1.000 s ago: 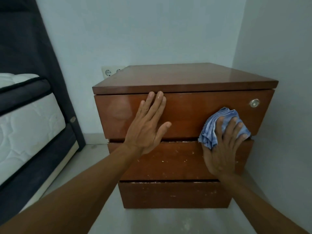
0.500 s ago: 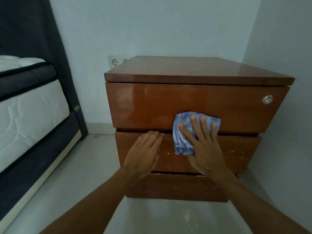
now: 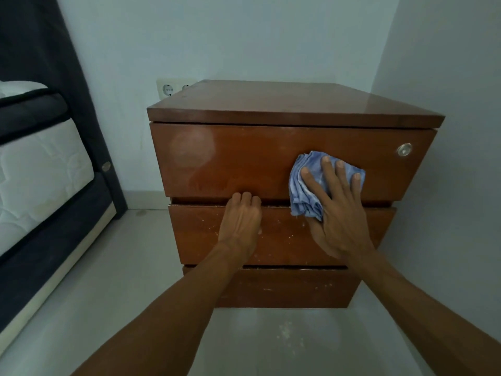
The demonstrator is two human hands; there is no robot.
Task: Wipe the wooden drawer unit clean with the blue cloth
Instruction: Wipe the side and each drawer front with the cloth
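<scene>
Right hand [image 3: 336, 213] lies flat, fingers straight, pressing the bunched blue cloth [image 3: 301, 191] on the lower right of the top drawer front [image 3: 244, 158] of the wooden drawer unit [image 3: 271, 104]. The cloth's lower edge hangs over the gap onto the middle drawer [image 3: 195, 234]. Left hand [image 3: 241, 221] hooks curled fingers into that gap, gripping the middle drawer's upper edge.

Judged step: wiping the top front. Best done with even palm pressure and long overlapping passes toward the hazy patch [image 3: 192, 150] at left, skirting the round lock [image 3: 404, 150].

Left fingertips are hidden in the gap. The unit's sides and rear are unseen. Forearms cover part of the bottom drawer [image 3: 284, 289].
</scene>
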